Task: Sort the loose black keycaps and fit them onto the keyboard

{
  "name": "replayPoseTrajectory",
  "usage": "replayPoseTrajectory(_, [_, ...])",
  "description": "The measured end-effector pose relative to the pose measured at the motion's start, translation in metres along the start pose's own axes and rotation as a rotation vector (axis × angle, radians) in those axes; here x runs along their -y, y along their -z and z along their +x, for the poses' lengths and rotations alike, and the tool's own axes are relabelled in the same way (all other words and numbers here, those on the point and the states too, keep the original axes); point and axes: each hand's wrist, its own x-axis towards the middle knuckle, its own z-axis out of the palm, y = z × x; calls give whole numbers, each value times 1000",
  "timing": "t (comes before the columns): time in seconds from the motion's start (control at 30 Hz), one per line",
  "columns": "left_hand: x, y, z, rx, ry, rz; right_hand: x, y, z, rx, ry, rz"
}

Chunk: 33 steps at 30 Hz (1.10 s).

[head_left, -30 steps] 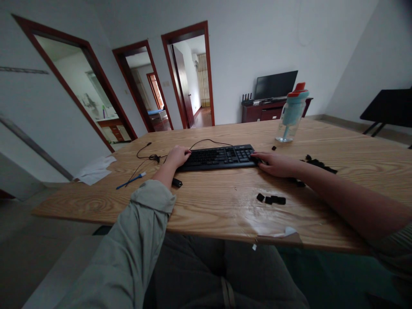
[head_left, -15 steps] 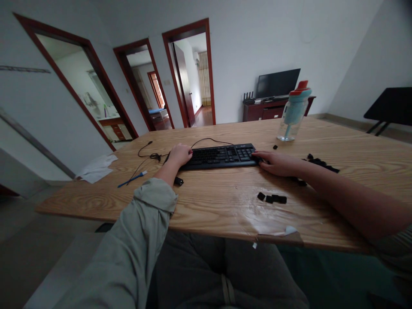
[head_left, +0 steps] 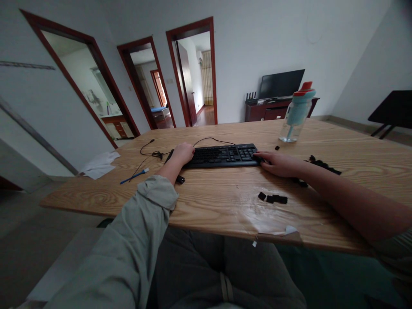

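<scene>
Nothing on the table has shifted since the earlier frames; both hands keep their grip and only the view has drifted slightly. Left hand (head_left: 183, 153) is curled shut over the left end of the black keyboard (head_left: 225, 155), and right hand (head_left: 277, 163) lies with fingers closed against its right end. Near the right hand's wrist lie loose black keycaps (head_left: 272, 198) on the wooden table (head_left: 212, 201). Beyond the right hand stands a clear water bottle (head_left: 296, 115) with a teal sleeve and red lid; its contents cannot be told. No writing is readable.
</scene>
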Motion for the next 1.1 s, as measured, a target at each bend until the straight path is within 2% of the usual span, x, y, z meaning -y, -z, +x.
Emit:
replayPoseTrajectory(0.3, [5, 1, -9, -46, -31, -41, -4, -2, 1, 0, 20, 28])
replayPoseTrajectory(0.63, [13, -11, -2, -71, -3, -137, -1, 1, 0, -4, 26, 18])
replayPoseTrajectory(1.1, [11, -2, 1, -24, -44, -122, 2, 2, -1, -5, 27, 47])
